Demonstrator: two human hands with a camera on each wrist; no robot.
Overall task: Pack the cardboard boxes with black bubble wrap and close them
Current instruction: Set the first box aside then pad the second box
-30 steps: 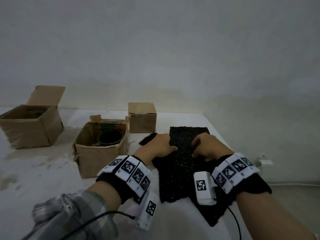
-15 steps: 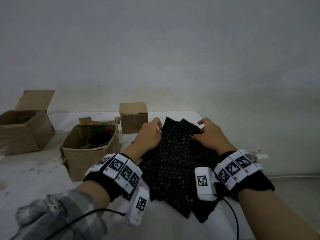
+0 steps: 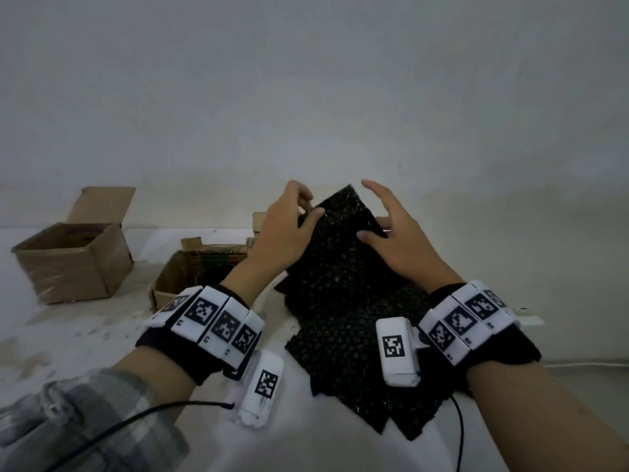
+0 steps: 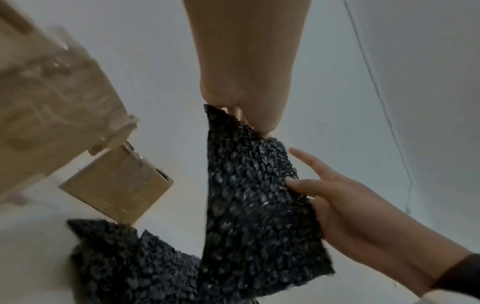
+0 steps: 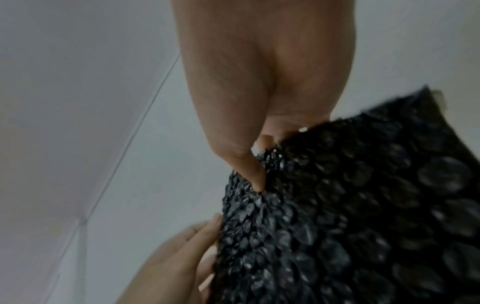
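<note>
Above a pile of black bubble wrap (image 3: pixel 354 349) on the white table (image 3: pixel 85 335), I hold up one sheet (image 3: pixel 340 243) by its top. My left hand (image 3: pixel 306 209) pinches its upper left edge, the pinch (image 4: pixel 246 121) also showing in the left wrist view. My right hand (image 3: pixel 364 209) holds the right edge, thumb (image 5: pixel 257 176) on the front, other fingers behind, index finger stretched out. An open cardboard box (image 3: pixel 190 277) with things inside stands left of the pile. A second open box (image 3: pixel 71 264) is at the far left. A small closed box (image 4: pixel 116 185) sits behind.
The white wall rises close behind the table. A white plug block (image 3: pixel 529 320) with a thin cable lies at the table's right edge. Black cables run from my wrist bands along both forearms. The table between the boxes and me shows stains.
Both hands gripped the far end of the top sheet that lay flat on the pile and have lifted it; it now hangs raised in front of the closed box.
</note>
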